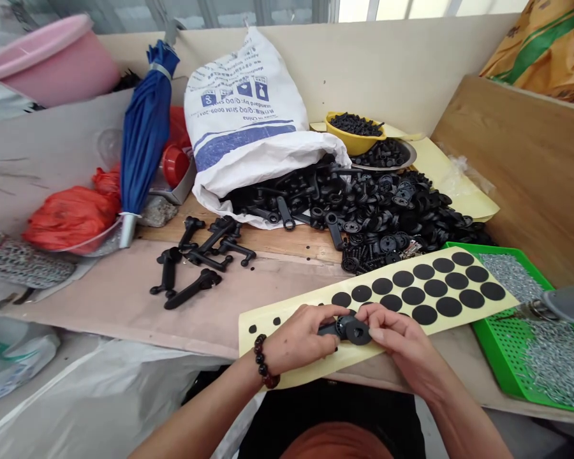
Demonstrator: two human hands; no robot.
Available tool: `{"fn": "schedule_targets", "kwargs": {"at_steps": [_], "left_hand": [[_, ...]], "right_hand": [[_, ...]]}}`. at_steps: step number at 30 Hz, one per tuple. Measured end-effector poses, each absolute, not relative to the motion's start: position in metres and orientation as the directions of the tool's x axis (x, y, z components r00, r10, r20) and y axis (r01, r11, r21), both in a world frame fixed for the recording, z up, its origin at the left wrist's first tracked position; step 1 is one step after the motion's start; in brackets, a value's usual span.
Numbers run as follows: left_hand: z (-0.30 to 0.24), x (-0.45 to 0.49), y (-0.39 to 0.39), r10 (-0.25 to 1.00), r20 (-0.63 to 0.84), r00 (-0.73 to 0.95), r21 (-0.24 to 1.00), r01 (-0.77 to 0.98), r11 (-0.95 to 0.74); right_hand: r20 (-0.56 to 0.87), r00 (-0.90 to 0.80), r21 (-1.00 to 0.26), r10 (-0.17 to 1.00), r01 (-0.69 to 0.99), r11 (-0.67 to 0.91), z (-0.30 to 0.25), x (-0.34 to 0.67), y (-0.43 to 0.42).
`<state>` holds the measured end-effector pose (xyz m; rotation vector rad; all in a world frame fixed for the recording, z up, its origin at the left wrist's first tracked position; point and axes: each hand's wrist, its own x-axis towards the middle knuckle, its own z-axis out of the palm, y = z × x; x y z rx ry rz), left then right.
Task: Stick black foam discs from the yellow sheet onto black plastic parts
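Note:
My left hand (299, 338) and my right hand (397, 338) meet over the near edge of the table, both closed on a small black plastic part (347, 329) with a round head. A black round pad (358, 333) sits at my right fingertips, against the part. Beneath my hands lies a pale yellow backing sheet (287, 319) carrying several black round stickers (414, 295). A dark bead bracelet (263, 363) is on my left wrist.
A white sack (242, 121) spills a heap of black plastic parts (373, 204). Loose black handles (196, 261) lie left of centre. A green tray (507, 344) of small screws stands right. A yellow bowl (354, 143), blue umbrella (143, 134), red bags (71, 213) and pink bucket (52, 60) stand behind.

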<state>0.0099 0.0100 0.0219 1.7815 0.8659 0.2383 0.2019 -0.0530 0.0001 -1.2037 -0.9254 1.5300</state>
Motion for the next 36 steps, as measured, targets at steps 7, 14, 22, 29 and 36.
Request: {"fn": "schedule_targets", "kwargs": {"at_steps": [7,14,22,29,36], "left_hand": [[0.0156,0.008,0.0062,0.735,-0.196,0.649,0.843,0.494,-0.211],[0.0189,0.0107,0.0034,0.697,-0.163,0.699,0.834,0.475,-0.282],[0.0221,0.0101,0.0017,0.692,-0.148,0.707,0.838,0.461,-0.291],[0.0217,0.0096,0.0013,0.689,-0.137,0.712,0.845,0.447,-0.293],[0.0207,0.0092,0.0005,0.692,-0.132,0.71,0.843,0.447,-0.298]], "right_hand": [[-0.288,-0.034,-0.926,0.957,-0.245,-0.288,0.0003,0.2021,-0.0541],[-0.264,-0.017,-0.944,0.965,-0.199,-0.262,-0.0021,0.2003,-0.0539],[-0.263,-0.004,-0.956,0.965,-0.13,-0.261,-0.0037,0.1982,-0.0545],[-0.236,-0.004,-0.967,0.972,-0.099,-0.235,-0.0059,0.1974,-0.0541],[-0.233,0.012,-0.97,0.972,-0.078,-0.231,-0.0057,0.1965,-0.0544]]}}
